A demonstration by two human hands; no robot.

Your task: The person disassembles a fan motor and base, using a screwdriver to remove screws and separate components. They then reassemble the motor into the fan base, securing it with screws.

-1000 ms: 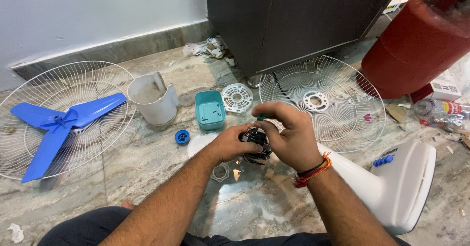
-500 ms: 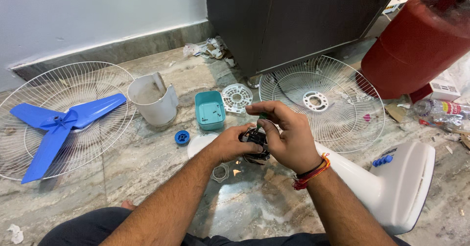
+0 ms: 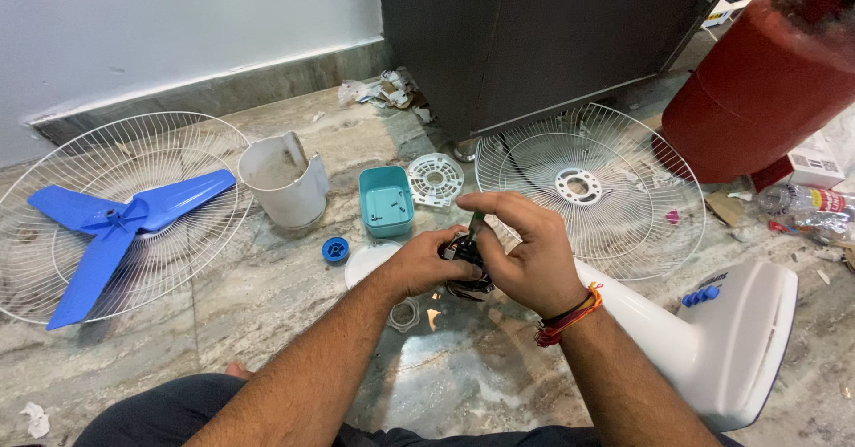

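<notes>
Both hands, left (image 3: 426, 267) and right (image 3: 525, 256), grip the dark fan motor (image 3: 465, 256) over the floor (image 3: 267, 296) (steadier that way), teal cover (image 3: 386, 200) just beyond it.

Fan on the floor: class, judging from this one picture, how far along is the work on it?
Done: the fan is stripped. The blue blade lies in one grille, and the second grille lies apart near the white stand. In hand: the left hand steadies the dark motor while the right hand works on it with a green-handled tool. Left: white housing, teal cover and blue cap sit loose.
</notes>
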